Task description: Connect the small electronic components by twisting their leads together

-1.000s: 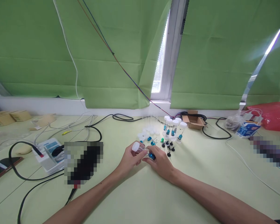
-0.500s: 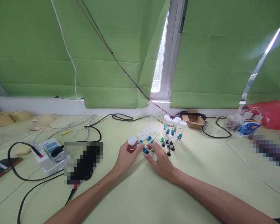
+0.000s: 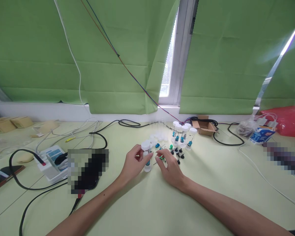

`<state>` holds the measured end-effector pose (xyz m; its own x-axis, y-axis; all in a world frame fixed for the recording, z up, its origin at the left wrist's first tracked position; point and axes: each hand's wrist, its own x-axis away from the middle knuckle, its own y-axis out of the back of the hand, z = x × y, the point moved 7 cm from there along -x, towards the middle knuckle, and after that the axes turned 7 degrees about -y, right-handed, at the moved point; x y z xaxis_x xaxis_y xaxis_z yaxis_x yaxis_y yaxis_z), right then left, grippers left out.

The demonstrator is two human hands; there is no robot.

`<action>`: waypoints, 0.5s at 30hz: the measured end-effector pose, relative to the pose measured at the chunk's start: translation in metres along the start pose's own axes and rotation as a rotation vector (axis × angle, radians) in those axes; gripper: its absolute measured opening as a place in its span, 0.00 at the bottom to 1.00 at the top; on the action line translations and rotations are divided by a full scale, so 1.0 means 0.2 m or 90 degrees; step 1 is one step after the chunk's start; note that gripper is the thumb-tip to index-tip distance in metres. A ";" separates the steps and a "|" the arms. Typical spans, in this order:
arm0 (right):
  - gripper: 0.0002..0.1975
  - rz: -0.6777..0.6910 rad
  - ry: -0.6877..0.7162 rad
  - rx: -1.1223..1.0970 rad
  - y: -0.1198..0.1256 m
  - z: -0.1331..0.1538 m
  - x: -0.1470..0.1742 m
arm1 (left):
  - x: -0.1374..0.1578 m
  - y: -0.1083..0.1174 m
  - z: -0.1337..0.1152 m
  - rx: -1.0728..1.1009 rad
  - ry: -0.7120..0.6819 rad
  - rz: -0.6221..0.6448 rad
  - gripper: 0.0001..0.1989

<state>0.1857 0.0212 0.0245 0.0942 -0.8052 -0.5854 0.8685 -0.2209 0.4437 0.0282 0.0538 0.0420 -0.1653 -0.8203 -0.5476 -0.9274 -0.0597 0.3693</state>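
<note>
My left hand (image 3: 134, 163) grips a clear tube (image 3: 147, 168) with white ends, held upright just above or on the table. A small blue piece shows inside the tube, partly covered by my thumb. To the right of it, my right hand (image 3: 170, 167) is curved with thumb and fingers apart, and nothing shows between them. Beyond its fingertips lie small blue pieces (image 3: 157, 145), a green piece (image 3: 171, 147) and several black pieces (image 3: 181, 156) with thin pins. Other green bits are partly hidden by the right fingers.
Capped clear tubes (image 3: 189, 139) with blue pieces inside stand behind the loose parts. White caps (image 3: 159, 137) lie left of them. An open cardboard box (image 3: 203, 127) sits near the wall. Black cables and a white power unit (image 3: 50, 160) occupy the left; a red bag (image 3: 288, 120) is far right.
The tube in my left hand has gone from tilted to upright and moved right. The blue piece that was between my hands now shows inside it. My right fingers have drawn slightly away.
</note>
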 end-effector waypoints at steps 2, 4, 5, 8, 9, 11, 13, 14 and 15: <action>0.07 -0.007 0.000 -0.007 0.00 0.00 0.00 | 0.00 -0.01 -0.02 -0.027 -0.020 0.020 0.15; 0.08 -0.018 -0.002 -0.014 0.01 0.00 0.00 | 0.01 -0.03 -0.03 -0.058 -0.045 0.042 0.14; 0.08 -0.025 -0.005 -0.019 0.01 -0.01 0.01 | 0.01 -0.04 -0.04 -0.076 -0.056 0.056 0.14; 0.12 -0.047 -0.011 -0.034 0.02 -0.02 0.01 | 0.02 -0.07 -0.03 -0.111 -0.066 0.106 0.13; 0.14 -0.056 -0.009 -0.038 0.03 -0.02 0.01 | 0.03 -0.08 -0.03 -0.116 -0.062 0.124 0.13; 0.17 -0.068 0.003 -0.038 0.04 -0.02 0.01 | 0.04 -0.10 -0.01 -0.120 -0.051 0.152 0.13; 0.20 -0.070 0.019 -0.028 0.05 -0.02 0.00 | 0.05 -0.11 0.00 -0.125 -0.050 0.165 0.12; 0.22 -0.067 0.027 -0.020 0.05 -0.01 0.00 | 0.06 -0.12 -0.01 -0.126 -0.054 0.169 0.12; 0.23 -0.062 0.037 -0.013 0.05 0.00 0.00 | 0.06 -0.12 -0.01 -0.127 -0.059 0.170 0.11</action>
<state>0.1950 0.0193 0.0285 0.0370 -0.7471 -0.6637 0.8843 -0.2849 0.3700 0.0490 0.0444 0.0282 -0.4309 -0.7676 -0.4745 -0.7654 0.0323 0.6428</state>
